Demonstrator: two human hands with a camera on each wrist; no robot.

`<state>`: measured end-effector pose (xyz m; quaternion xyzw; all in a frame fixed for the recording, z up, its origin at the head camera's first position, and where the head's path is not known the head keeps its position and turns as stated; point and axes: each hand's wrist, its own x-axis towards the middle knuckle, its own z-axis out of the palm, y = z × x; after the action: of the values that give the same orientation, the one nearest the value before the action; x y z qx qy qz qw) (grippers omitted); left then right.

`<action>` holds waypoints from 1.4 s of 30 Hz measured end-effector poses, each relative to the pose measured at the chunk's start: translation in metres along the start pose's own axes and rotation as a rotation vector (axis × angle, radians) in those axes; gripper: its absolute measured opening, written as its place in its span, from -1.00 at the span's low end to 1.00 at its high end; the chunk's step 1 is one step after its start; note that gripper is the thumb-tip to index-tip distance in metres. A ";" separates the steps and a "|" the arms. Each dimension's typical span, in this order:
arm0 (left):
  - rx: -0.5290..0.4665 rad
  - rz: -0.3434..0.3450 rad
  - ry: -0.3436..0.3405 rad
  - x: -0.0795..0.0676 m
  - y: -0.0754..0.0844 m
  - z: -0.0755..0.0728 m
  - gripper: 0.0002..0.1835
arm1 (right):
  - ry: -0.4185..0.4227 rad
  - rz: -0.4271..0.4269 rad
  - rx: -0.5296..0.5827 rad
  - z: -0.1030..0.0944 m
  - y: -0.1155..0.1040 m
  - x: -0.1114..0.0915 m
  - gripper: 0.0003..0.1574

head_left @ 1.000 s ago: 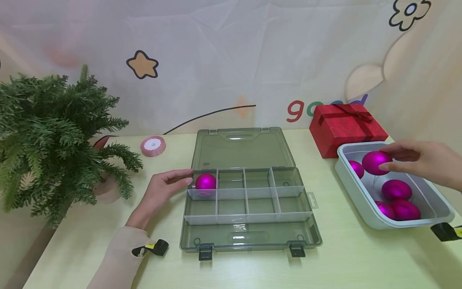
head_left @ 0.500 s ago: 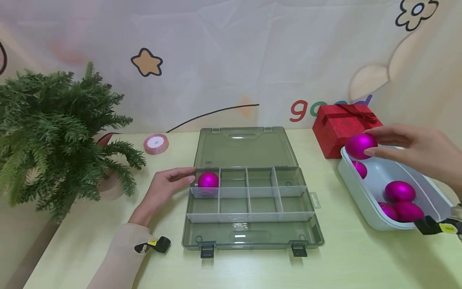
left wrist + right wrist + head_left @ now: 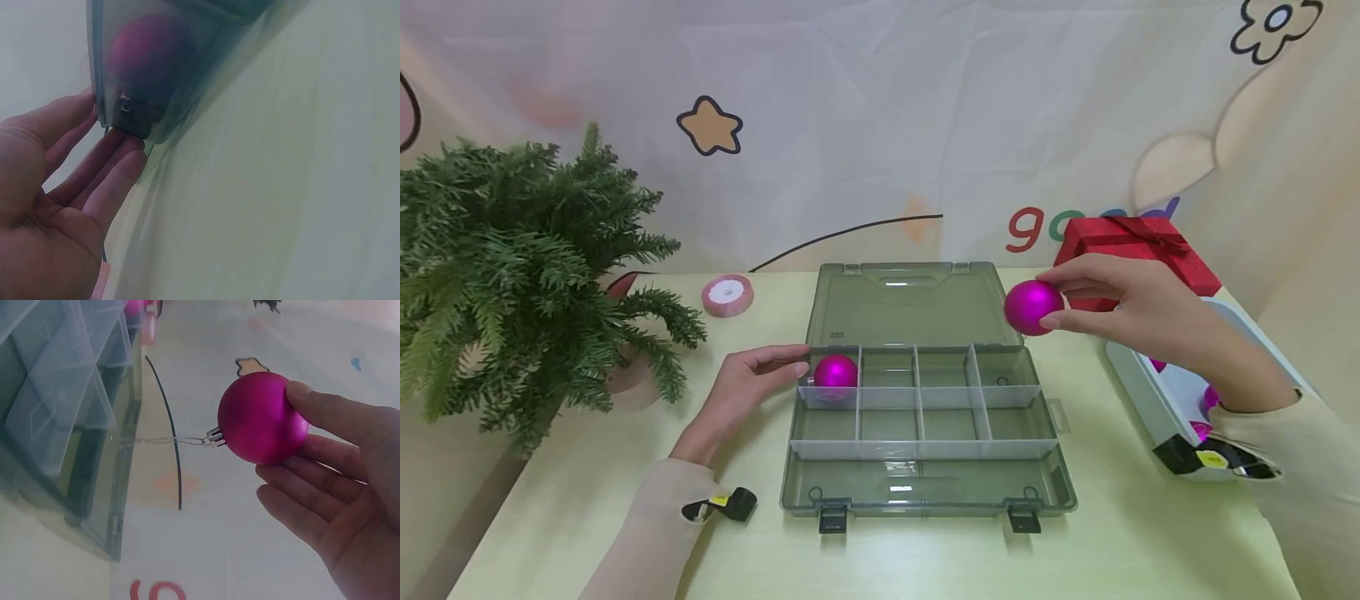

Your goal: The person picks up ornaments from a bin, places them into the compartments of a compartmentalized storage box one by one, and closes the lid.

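Note:
In the head view, my right hand (image 3: 1142,312) pinches a shiny magenta bauble (image 3: 1032,308) between thumb and fingers, above the right hinge end of the clear grey-green compartment box (image 3: 925,450). A silver cap and thin wire loop hang off this bauble (image 3: 262,419) in the right wrist view. The box lies with its lid (image 3: 910,308) laid back. Another magenta bauble (image 3: 837,372) sits in its back-left compartment. My left hand (image 3: 741,392) touches the box's back-left corner with loosely extended fingers; the left wrist view shows the fingertips (image 3: 134,147) against the box's side.
A pale blue-grey tub (image 3: 1131,387) with more magenta baubles stands at right, partly hidden by my right arm. Behind it is a red gift box (image 3: 1180,250). At left stand a small artificial fir tree (image 3: 527,275) and a pink ribbon roll (image 3: 727,296).
My right hand has lifted the bauble out of the tub and carried it left toward the compartment box. The left hand stays at the box's corner. The head view has shifted slightly.

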<state>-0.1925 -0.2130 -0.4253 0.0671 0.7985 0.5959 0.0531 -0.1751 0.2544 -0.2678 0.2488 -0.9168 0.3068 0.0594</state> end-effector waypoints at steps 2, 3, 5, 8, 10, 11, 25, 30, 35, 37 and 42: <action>-0.002 -0.002 0.002 0.000 0.000 -0.001 -0.57 | -0.017 -0.044 -0.001 0.011 -0.007 0.009 -0.37; -0.002 -0.001 0.002 -0.001 0.000 -0.001 -0.56 | -0.025 -0.063 0.001 0.016 -0.010 0.014 -0.37; 0.000 0.001 0.004 -0.001 0.000 -0.001 -0.56 | -0.035 -0.090 0.010 0.026 -0.017 0.023 -0.41; -0.002 0.005 0.001 -0.001 0.000 -0.001 -0.56 | -0.065 -0.114 0.042 0.039 -0.023 0.034 -0.44; -0.003 0.004 -0.001 0.000 0.000 -0.001 -0.57 | -0.087 -0.125 0.066 0.046 -0.026 0.040 -0.45; -0.004 0.004 -0.002 0.001 0.000 -0.001 -0.56 | -0.099 -0.131 0.075 0.050 -0.027 0.042 -0.45; -0.003 -0.008 0.000 0.002 0.000 0.000 -0.57 | -0.187 -0.239 0.160 0.099 -0.045 0.070 -0.46; -0.001 -0.003 0.001 0.001 -0.001 -0.001 -0.57 | -0.213 -0.283 0.138 0.115 -0.049 0.075 -0.45; -0.012 -0.005 0.000 0.001 -0.002 -0.001 -0.57 | -0.258 -0.327 0.089 0.129 -0.049 0.080 -0.48; -0.014 -0.006 -0.002 0.001 -0.002 -0.001 -0.57 | -0.278 -0.329 0.061 0.134 -0.048 0.081 -0.49; -0.015 -0.003 -0.002 0.002 -0.002 -0.001 -0.57 | -0.312 -0.331 0.005 0.140 -0.048 0.082 -0.49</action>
<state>-0.1948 -0.2142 -0.4271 0.0662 0.7940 0.6018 0.0554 -0.2167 0.1040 -0.3330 0.4405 -0.8606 0.2532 -0.0339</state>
